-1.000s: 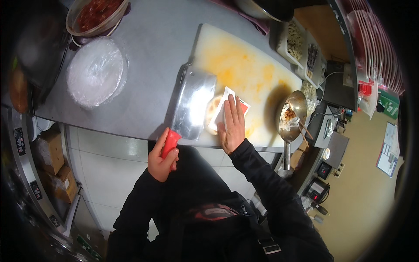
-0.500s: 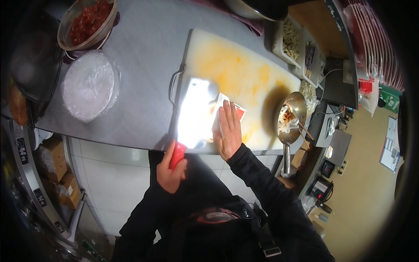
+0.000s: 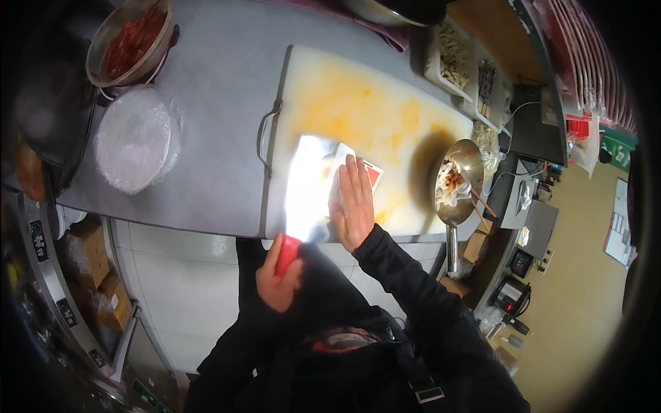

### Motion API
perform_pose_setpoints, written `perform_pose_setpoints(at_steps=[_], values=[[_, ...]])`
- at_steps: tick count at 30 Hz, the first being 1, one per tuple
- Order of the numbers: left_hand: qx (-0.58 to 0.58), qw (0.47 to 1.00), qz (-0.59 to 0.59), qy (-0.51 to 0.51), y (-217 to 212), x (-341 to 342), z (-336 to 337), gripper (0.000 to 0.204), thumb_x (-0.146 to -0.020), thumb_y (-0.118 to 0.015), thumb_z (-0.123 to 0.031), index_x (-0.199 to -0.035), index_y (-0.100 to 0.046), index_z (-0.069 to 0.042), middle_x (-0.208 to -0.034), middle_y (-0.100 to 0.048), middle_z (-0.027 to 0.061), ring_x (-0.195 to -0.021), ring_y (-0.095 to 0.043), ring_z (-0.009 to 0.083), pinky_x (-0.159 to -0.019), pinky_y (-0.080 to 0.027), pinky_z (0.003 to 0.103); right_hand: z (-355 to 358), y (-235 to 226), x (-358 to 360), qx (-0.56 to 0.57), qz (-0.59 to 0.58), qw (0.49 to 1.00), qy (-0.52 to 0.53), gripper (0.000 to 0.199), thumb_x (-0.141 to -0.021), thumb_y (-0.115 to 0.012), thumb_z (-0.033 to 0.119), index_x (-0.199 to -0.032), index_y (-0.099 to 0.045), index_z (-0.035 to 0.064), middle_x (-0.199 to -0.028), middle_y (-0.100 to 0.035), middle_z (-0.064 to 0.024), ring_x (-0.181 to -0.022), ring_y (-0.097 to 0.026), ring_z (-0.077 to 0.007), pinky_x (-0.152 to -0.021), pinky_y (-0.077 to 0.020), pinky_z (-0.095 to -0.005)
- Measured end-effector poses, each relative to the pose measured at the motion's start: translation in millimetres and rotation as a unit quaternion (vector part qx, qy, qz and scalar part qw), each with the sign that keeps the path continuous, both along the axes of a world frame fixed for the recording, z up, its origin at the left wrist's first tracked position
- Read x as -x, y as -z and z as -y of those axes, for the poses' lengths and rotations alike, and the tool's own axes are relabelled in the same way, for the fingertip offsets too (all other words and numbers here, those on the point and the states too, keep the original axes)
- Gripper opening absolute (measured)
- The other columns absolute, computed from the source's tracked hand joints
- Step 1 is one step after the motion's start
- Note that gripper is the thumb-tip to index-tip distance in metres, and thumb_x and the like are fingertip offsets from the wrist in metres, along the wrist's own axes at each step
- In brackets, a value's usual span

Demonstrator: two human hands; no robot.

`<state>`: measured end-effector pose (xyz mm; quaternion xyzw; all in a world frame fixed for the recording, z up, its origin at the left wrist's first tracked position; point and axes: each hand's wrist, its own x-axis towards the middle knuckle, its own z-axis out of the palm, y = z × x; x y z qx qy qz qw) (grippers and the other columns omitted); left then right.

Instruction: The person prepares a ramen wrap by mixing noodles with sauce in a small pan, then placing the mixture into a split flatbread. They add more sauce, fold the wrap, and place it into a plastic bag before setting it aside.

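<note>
My left hand (image 3: pixel 277 282) is closed round the red handle of a cleaver (image 3: pixel 306 186). The broad blade shines with glare over the near left part of a white cutting board (image 3: pixel 330 82), its right edge by a small white packet with a red panel (image 3: pixel 373 175). Over that packet lies my right hand (image 3: pixel 356 203), fingers stretched out side by side and the thumb close to the blade. The palm hides most of the packet, so I cannot tell what is in it. Orange-yellow stains mark the board.
A metal pan (image 3: pixel 465 157) of food with chopsticks stands at the board's right. Beyond are white trays of chopped food (image 3: pixel 452 63). On the left are a film-wrapped round container (image 3: pixel 134 141) and a bowl of red food (image 3: pixel 135 45). A wire handle (image 3: pixel 266 138) sticks out from the board's left edge.
The cleaver has shifted rightward over the board, closer to the packet, with my left hand moving along. My right hand stays on the packet. The whole view has shifted slightly.
</note>
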<state>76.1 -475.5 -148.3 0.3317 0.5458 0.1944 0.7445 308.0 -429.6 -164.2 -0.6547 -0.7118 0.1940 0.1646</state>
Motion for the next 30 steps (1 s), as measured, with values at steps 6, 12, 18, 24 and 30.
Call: perform_pose_setpoints(at_steps=[6,12,18,24,30], values=[[-0.025,0.999,-0.015,-0.032,11.6,-8.3,1.1,0.064,-0.093,-0.059,-0.005,-0.153,-0.036,-0.003,-0.08,-0.061,0.0064,-0.056,-0.053,0.0101,-0.054,-0.047,0.024,14.8,-8.6,-4.3,0.0,-0.354,0.919,0.175,0.062,-0.102,-0.042,0.024,-0.152,-0.026,-0.008,-0.159,-0.024,-0.0308,-0.149,-0.023,-0.0423,-0.121,-0.0199,-0.0456],[-0.039,0.999,0.005,-0.011,13.1,8.1,9.0,0.065,-0.093,-0.056,0.0,-0.154,-0.034,-0.004,-0.081,-0.06,0.0066,-0.056,-0.052,0.0092,-0.053,-0.046,0.023,24.5,4.6,-0.7,0.007,0.011,0.997,0.074,0.07,-0.084,-0.064,0.003,-0.147,-0.035,-0.0068,-0.155,-0.03,-0.0313,-0.144,-0.029,-0.0498,-0.119,-0.0239,-0.0518],[0.008,0.997,-0.051,0.064,-6.1,36.6,29.3,0.067,-0.093,-0.058,0.0,-0.155,-0.034,-0.007,-0.078,-0.061,0.0054,-0.055,-0.054,0.0094,-0.053,-0.047,0.024,28.4,2.5,1.4,0.017,0.002,0.997,0.076,0.07,-0.085,-0.063,0.003,-0.148,-0.034,-0.0062,-0.156,-0.027,-0.0319,-0.145,-0.025,-0.0489,-0.12,-0.021,-0.0527],[-0.07,0.992,-0.054,0.09,-18.1,36.1,21.1,0.065,-0.094,-0.061,-0.003,-0.155,-0.036,-0.007,-0.074,-0.061,0.0044,-0.054,-0.054,0.0091,-0.053,-0.047,0.024,28.3,-0.3,1.0,0.028,-0.003,0.997,0.077,0.069,-0.086,-0.063,0.004,-0.147,-0.034,-0.0069,-0.155,-0.027,-0.0331,-0.145,-0.025,-0.0489,-0.12,-0.0203,-0.0535],[-0.061,0.992,-0.062,0.093,-27.3,32.1,14.2,0.063,-0.093,-0.067,-0.01,-0.151,-0.042,-0.011,-0.077,-0.068,0.0108,-0.051,-0.058,0.0149,-0.054,-0.05,0.029,26.0,2.1,0.0,0.008,0.013,0.997,0.078,0.069,-0.086,-0.066,0.005,-0.147,-0.035,-0.0069,-0.155,-0.028,-0.0329,-0.144,-0.028,-0.049,-0.119,-0.0238,-0.0526]])
